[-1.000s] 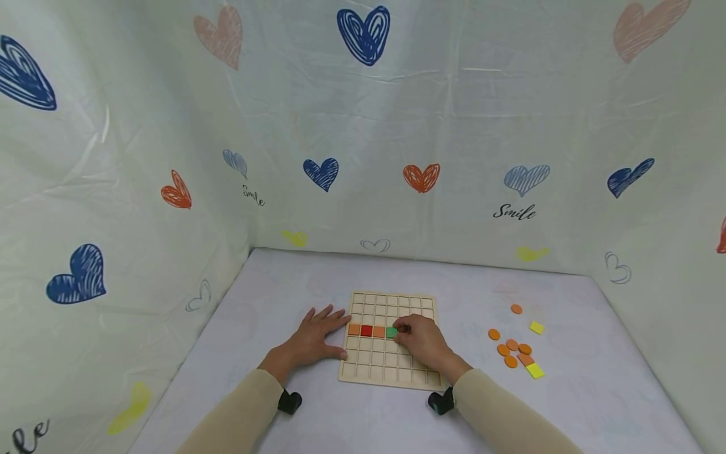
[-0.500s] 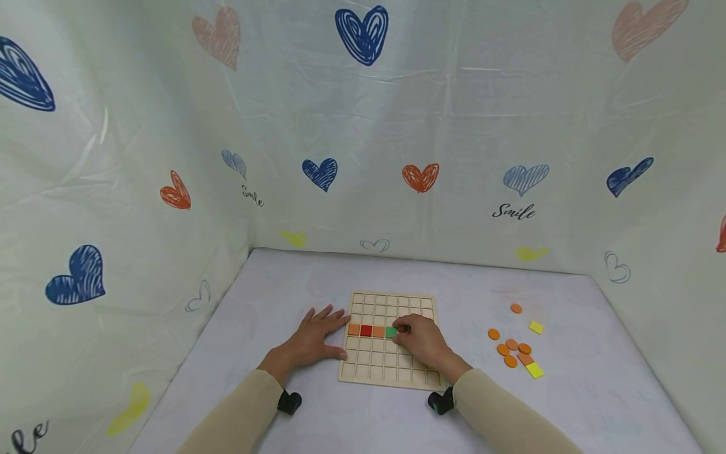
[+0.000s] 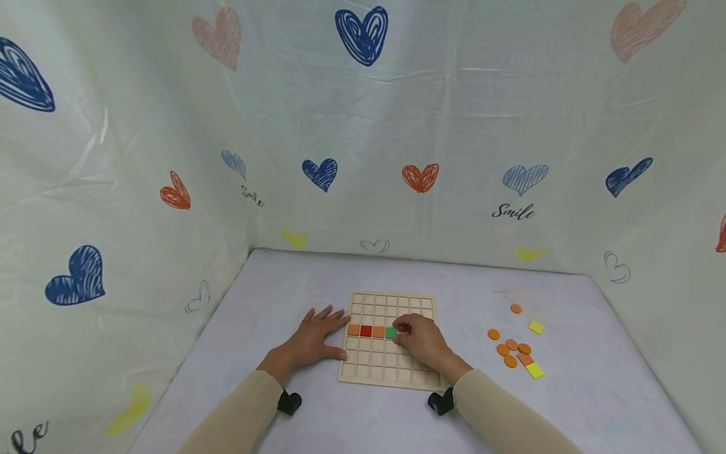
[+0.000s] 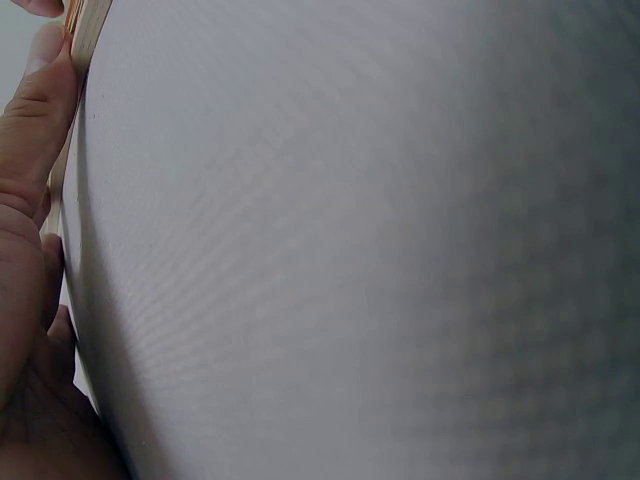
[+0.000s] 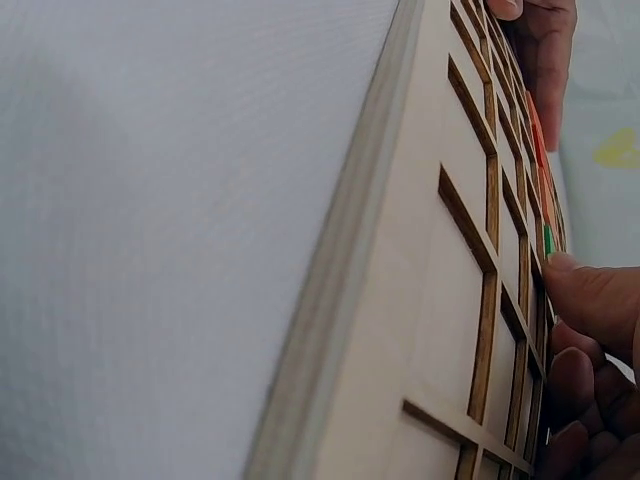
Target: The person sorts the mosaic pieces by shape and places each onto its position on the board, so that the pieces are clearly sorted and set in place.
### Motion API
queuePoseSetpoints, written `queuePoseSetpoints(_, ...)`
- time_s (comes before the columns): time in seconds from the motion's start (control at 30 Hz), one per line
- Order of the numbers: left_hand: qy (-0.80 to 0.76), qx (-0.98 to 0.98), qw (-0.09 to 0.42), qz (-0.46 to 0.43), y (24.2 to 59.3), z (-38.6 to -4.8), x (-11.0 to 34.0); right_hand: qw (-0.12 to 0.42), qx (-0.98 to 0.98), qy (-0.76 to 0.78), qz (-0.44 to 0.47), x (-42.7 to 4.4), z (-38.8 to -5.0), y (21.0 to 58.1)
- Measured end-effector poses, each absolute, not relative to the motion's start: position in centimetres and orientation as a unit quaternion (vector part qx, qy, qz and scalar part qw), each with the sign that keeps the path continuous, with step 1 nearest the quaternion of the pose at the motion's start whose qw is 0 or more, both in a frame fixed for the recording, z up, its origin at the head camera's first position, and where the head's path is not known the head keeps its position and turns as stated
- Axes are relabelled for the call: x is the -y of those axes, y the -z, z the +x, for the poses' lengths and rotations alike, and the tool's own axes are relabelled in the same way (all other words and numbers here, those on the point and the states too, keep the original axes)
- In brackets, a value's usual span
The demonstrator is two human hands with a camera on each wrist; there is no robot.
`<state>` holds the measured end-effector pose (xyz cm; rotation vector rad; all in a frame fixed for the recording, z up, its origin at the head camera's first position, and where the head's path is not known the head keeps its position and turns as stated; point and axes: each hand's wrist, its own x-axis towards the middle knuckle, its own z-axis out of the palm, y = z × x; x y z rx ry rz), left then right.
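A wooden grid board (image 3: 368, 372) lies flat on the table. One row of it holds an orange square tile (image 3: 354, 330), a red square tile (image 3: 366, 331), another orange tile (image 3: 378, 331) and a green square tile (image 3: 390, 332). At the green tile, my right hand (image 3: 422, 340) pinches with thumb and curled fingers; the thumb tip (image 5: 562, 262) meets its edge in the right wrist view. My left hand (image 3: 309, 340) rests with spread fingers on the table, the thumb and a fingertip against the board's left edge. The right hand covers part of the row.
To the right of the board lie several orange round discs (image 3: 493, 334), an orange square piece (image 3: 525, 359) and two yellow squares, one nearer (image 3: 534, 370) and one farther (image 3: 535, 327). A heart-patterned curtain (image 3: 363, 126) stands behind the white table (image 3: 295, 277).
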<state>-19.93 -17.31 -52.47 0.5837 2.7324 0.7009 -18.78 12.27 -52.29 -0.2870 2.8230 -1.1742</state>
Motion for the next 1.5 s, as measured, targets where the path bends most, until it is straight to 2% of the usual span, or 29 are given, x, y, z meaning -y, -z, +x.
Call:
queuePoseSetpoints(0.27, -0.240, -0.941, 0.132, 0.199, 52.4, -20.0, 17.3, 0.010, -0.917, 0.386, -0.101, -12.7, -18.8, 52.4)
queuePoseSetpoints(0.8, -0.236, -0.941, 0.133, 0.200, 52.3, -20.1, 17.3, 0.010, -0.887, 0.456, -0.067, -14.9, -18.7, 51.7)
queuePoseSetpoints(1.5, -0.234, -0.941, 0.128, 0.209, 52.5, -20.0, 17.4, -0.059, -0.937, 0.343, -0.036, -22.6, -15.4, 50.5)
